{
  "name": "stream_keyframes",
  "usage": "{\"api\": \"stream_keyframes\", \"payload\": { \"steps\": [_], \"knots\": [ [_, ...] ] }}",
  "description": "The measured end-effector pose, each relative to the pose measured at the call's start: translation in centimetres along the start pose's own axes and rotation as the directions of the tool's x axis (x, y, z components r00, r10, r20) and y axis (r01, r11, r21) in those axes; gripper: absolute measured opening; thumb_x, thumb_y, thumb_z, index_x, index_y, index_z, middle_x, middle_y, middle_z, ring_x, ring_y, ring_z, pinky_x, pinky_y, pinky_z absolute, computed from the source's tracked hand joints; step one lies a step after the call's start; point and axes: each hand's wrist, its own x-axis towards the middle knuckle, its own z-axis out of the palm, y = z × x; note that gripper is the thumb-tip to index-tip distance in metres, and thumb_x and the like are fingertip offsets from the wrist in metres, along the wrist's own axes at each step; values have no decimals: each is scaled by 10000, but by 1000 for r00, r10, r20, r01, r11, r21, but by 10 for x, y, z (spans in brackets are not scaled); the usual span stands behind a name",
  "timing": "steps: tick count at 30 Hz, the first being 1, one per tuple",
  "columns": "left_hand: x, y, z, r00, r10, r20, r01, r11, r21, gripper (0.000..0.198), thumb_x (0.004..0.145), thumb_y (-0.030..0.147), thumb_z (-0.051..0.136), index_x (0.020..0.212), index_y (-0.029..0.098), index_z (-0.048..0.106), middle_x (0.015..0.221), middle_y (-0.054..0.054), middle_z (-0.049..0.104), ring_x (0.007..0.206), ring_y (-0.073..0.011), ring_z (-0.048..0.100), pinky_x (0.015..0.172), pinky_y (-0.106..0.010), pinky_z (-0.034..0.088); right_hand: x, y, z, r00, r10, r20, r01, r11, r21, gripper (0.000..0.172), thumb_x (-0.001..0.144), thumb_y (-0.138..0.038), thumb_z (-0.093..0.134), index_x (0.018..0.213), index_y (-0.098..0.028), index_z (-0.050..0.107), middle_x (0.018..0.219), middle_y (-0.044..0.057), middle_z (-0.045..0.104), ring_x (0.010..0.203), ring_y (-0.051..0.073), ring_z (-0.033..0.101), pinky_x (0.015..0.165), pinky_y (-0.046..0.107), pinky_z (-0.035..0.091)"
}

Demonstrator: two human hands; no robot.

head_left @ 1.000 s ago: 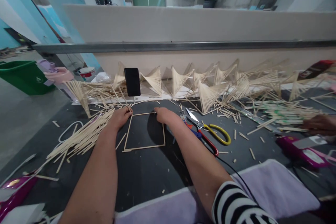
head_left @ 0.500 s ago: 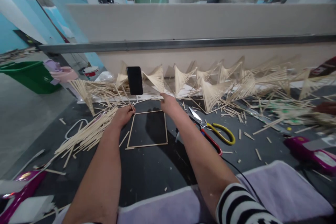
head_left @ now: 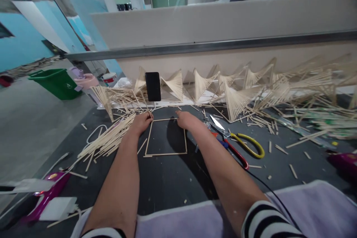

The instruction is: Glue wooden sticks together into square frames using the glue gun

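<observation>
Left hand [head_left: 142, 122], fingers bunched, and right hand [head_left: 186, 119], curled, sit at the far 2 corners of a square stick frame [head_left: 166, 154], mid-picture; whether either grips, I cannot tell. Loose sticks [head_left: 108, 139] lie left, scissors [head_left: 216, 122] right; phone [head_left: 153, 86] above, purple cloth [head_left: 181, 219] below.

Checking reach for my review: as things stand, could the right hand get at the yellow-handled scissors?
Probably yes: the yellow-handled scissors lie on the table to the right of the right hand, and neither arm covers them, though a red handle lies close beside.
</observation>
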Motion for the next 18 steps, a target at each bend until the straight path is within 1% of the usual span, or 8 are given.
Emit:
{"api": "stream_keyframes", "payload": {
  "steps": [7, 18],
  "knots": [
    [-1, -2, 2, 1000, 24, -13, -24, 1000, 10, 209, 773, 285, 484, 893, 202, 634, 908, -45, 687, 861, -203, 615, 793, -306, 440, -3, 1, -1, 1000, 2, 28, -2, 1000, -11, 471, 797, -136, 500, 1265, -183, 491, 1179, 138, 601, 1051, 236, 589, 864, 308, 449],
    [-1, -1, 3, 1000, -8, -21, 9, 999, 35, 212, 766, 296, 501, 903, 209, 637, 882, -40, 689, 848, -205, 617, 787, -305, 445, -5, 1, -4, 999, 6, 37, -6, 1000, 10, 486, 778, -135, 492, 1261, -183, 499, 1200, 134, 588, 1073, 248, 574, 869, 322, 452]
  ]
}}
